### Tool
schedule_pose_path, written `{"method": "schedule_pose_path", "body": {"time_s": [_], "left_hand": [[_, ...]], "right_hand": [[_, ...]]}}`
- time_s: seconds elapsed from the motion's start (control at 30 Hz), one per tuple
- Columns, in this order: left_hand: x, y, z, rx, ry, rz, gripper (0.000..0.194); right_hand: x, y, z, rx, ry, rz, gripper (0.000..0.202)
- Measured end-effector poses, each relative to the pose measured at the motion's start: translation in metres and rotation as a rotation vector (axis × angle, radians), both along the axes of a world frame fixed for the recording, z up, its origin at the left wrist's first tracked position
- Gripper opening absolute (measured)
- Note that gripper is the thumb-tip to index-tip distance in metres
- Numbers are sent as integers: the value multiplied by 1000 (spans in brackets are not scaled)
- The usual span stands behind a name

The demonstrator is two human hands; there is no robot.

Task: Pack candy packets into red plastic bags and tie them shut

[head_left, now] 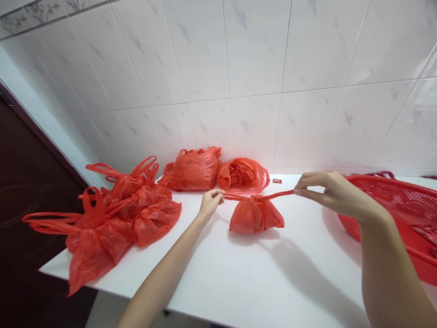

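Observation:
A small red plastic bag (254, 216) is gathered at its neck near the middle of the white table (273, 273). Its two handles are stretched out sideways in opposite directions. My left hand (210, 202) pinches the end of the left handle, and my right hand (322, 189) pinches the end of the right one between thumb and fingers. The bag's body hangs between my hands at the tabletop, with its shadow below; whether it touches the table is hard to tell.
Several tied red bags (102, 241) are heaped at the left. A full red bag (194, 168) and an open-looking bundle (242, 175) stand by the tiled wall. Near them lies a small red packet (277, 181). A red basket (392, 196) is at the right.

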State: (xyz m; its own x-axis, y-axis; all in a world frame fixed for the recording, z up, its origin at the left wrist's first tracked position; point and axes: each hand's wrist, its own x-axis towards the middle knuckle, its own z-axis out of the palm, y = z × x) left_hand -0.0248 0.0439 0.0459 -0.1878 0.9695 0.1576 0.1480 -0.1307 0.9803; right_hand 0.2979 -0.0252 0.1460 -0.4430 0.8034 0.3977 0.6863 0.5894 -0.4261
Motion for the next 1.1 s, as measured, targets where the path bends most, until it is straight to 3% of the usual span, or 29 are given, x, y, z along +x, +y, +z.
{"method": "schedule_pose_path", "body": {"time_s": [0.13,0.23,0.33,0.4,0.47,0.53,0.6,0.63,0.73,0.83,0.9,0.97,1.1], "left_hand": [[12,-17,45,197,-94,-38,17],[31,-39,80,492,-82,-262,8],[51,-60,98,593,35,-497,10],[60,-69,97,602,72,-520,11],[63,-75,89,580,-6,-461,12],[63,-81,75,505,-115,-436,37],[62,-86,60,377,-125,-534,63],[62,-89,52,298,-102,-612,68],[61,-96,35,77,-71,-727,46],[42,-95,33,9,-56,-566,45],[15,-91,43,73,30,-383,50],[-20,-84,64,195,123,-152,49],[-97,-68,121,463,234,456,33]], "right_hand": [[-15,1,-2,72,280,9,39],[-41,-1,-4,-20,517,111,35],[-67,-3,-9,-214,658,277,33],[-78,-4,-13,-339,719,392,32],[-84,-4,-16,-411,777,434,31],[-86,-5,-19,-426,830,415,30],[-89,-6,-20,-412,882,376,30],[-90,-8,-20,-400,906,358,31],[-96,-14,-19,-376,921,336,30],[-93,-19,-14,-319,890,333,26],[-83,-20,-9,-239,899,295,23],[-68,-19,-4,-164,919,215,21],[-42,-15,5,-88,995,43,17]]}}
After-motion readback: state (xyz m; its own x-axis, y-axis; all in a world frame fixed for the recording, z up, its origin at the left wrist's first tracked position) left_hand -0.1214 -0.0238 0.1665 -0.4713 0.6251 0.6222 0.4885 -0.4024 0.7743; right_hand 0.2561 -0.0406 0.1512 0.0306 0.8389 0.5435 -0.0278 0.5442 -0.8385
